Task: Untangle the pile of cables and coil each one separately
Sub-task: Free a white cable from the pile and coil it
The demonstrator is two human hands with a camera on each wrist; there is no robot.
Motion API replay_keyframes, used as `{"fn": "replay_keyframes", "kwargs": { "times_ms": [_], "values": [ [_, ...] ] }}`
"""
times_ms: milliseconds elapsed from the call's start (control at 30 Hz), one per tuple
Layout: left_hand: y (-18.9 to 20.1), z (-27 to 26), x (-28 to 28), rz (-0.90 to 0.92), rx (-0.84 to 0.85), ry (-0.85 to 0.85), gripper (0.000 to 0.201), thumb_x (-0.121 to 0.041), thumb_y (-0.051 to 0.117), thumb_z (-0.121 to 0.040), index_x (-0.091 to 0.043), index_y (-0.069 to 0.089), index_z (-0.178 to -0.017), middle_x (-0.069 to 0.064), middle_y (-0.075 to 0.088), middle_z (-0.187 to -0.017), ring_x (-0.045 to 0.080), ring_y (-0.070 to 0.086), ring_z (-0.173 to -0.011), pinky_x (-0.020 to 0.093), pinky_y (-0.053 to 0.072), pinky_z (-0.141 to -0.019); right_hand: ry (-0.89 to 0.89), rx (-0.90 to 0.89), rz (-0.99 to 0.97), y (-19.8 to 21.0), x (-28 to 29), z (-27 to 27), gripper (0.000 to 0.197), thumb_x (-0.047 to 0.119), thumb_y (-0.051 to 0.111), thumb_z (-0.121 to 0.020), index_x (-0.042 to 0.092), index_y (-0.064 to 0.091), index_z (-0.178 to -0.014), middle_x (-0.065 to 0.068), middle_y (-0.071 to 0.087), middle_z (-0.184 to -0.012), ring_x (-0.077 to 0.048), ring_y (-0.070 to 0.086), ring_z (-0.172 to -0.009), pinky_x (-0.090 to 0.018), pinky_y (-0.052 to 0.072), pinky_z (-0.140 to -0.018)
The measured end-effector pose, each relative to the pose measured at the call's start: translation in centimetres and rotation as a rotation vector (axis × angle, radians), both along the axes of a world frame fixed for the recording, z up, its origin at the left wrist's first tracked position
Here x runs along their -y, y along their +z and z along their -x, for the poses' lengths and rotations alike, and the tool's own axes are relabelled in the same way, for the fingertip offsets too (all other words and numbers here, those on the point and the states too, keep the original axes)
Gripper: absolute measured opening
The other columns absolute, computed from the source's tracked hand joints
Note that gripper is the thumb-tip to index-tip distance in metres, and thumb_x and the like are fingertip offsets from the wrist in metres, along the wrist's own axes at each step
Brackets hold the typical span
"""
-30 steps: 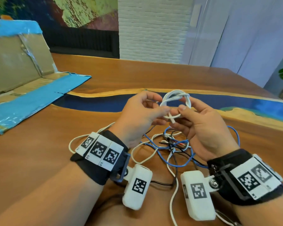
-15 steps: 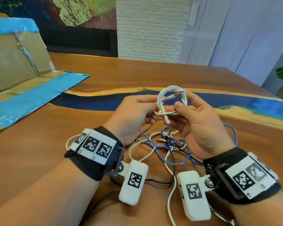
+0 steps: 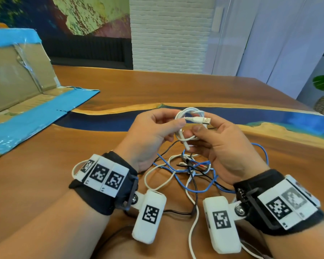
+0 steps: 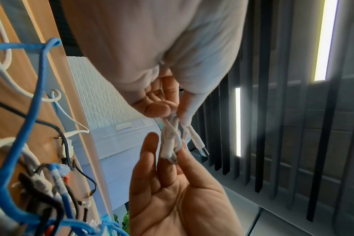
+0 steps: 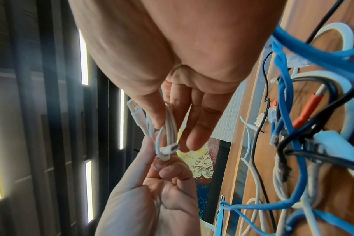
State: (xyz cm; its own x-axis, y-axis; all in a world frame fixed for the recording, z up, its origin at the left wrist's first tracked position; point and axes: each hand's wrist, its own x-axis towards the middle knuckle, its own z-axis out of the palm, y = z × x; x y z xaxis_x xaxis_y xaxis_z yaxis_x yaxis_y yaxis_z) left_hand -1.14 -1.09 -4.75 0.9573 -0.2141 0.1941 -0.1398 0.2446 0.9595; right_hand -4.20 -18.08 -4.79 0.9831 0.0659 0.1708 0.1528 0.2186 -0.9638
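Fingers (image 3: 176, 126) of both hands pinch the small white cable coil (image 3: 190, 126) above the tangled pile (image 3: 191, 169); light, springy, best gripped across its loops.

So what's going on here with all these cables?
A person is sorting a cable pile. Both hands, left hand and right hand, hold a small white coil above the table, its USB plug sticking out. The tangle of blue, white and black cables lies below, not yet sorted.
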Motion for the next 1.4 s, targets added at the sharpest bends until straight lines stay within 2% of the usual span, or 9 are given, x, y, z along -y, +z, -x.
{"fn": "replay_keyframes", "kwargs": {
  "times_ms": [133,300,467,600,833,900,1000,1133,1400],
  "values": [
    [-0.2,-0.2,0.1,-0.019,-0.035,0.067,0.01,-0.006,0.073,-0.09,-0.005,0.079,-0.097,0.006,0.067,-0.076,0.01,0.051,-0.061,0.02,0.045,-0.056,-0.043,0.088,0.062,0.0,-0.1,0.1,0.057,0.004,0.071,-0.088,0.027,0.057,-0.139,-0.011,0.078,-0.1,-0.022,0.073,-0.087,-0.039,0.06,-0.075],
    [-0.2,0.1,0.3,-0.08,-0.03,0.068,0.012,-0.008,0.074,-0.089,-0.006,0.079,-0.099,0.007,0.07,-0.076,0.013,0.055,-0.067,0.023,0.046,-0.059,-0.217,0.233,0.164,-0.2,-0.1,0.3,0.025,0.011,0.076,-0.085,0.018,0.078,-0.109,-0.019,0.076,-0.095,-0.042,0.07,-0.088,-0.067,0.055,-0.084],
    [0.1,0.8,0.5,-0.198,0.07,0.001,0.023,-0.005,0.067,-0.095,-0.015,0.076,-0.115,0.02,0.074,-0.104,0.026,0.069,-0.089,0.038,0.059,-0.082,-0.29,0.266,0.153,0.0,-0.3,0.4,0.025,0.026,0.074,-0.079,0.013,0.078,-0.099,-0.011,0.078,-0.092,-0.027,0.072,-0.081,-0.056,0.061,-0.082],
    [0.5,1.0,0.5,-0.223,0.092,-0.04,0.028,-0.001,0.062,-0.098,-0.014,0.072,-0.12,0.023,0.073,-0.104,0.021,0.072,-0.076,0.03,0.06,-0.07,-0.3,0.247,0.071,0.1,0.0,0.3,0.011,0.012,0.068,-0.091,0.007,0.075,-0.098,-0.024,0.074,-0.094,-0.03,0.073,-0.077,-0.039,0.063,-0.065],
    [0.3,1.0,0.7,-0.258,0.094,-0.01,0.046,-0.002,0.069,-0.094,-0.025,0.065,-0.133,0.004,0.075,-0.083,0.021,0.072,-0.082,0.033,0.061,-0.08,-0.358,0.297,0.128,-0.2,-0.2,-0.2,0.013,0.023,0.072,-0.086,0.016,0.077,-0.094,-0.018,0.076,-0.091,-0.046,0.071,-0.088,-0.064,0.058,-0.079],
    [0.2,0.8,0.5,-0.287,0.105,0.007,0.034,-0.006,0.071,-0.094,-0.024,0.072,-0.123,0.003,0.078,-0.091,0.022,0.071,-0.085,0.038,0.059,-0.083,-0.381,0.325,0.167,-0.3,-0.3,-0.2,0.008,0.021,0.072,-0.089,0.017,0.077,-0.093,-0.014,0.077,-0.088,-0.043,0.071,-0.084,-0.06,0.06,-0.077],
    [0.2,1.1,0.8,-0.264,0.063,-0.064,0.022,-0.009,0.07,-0.095,-0.016,0.077,-0.114,0.001,0.079,-0.097,0.015,0.072,-0.09,0.033,0.057,-0.086,-0.391,0.344,0.184,-0.3,-0.4,-0.3,0.007,0.013,0.07,-0.093,0.016,0.076,-0.091,-0.004,0.075,-0.078,-0.024,0.071,-0.072,-0.042,0.061,-0.069],
    [0.4,1.8,1.2,-0.261,0.049,-0.121,0.019,-0.005,0.064,-0.097,-0.008,0.078,-0.109,-0.009,0.074,-0.075,-0.003,0.062,-0.063,0.011,0.047,-0.063,-0.352,0.284,0.132,-0.1,-0.7,-0.4,0.012,0.009,0.064,-0.097,0.004,0.07,-0.088,-0.005,0.067,-0.066,-0.017,0.064,-0.058,-0.03,0.056,-0.057],
    [0.1,1.6,1.6,-0.101,-0.045,-0.098,0.023,-0.005,0.056,-0.102,-0.006,0.072,-0.118,0.005,0.066,-0.074,0.009,0.052,-0.056,0.019,0.047,-0.056,-0.297,0.051,-0.088,-0.1,-0.3,-0.7,0.019,0.015,0.061,-0.1,0.005,0.066,-0.085,-0.013,0.065,-0.07,-0.031,0.066,-0.062,-0.049,0.06,-0.069]
  ]
}}
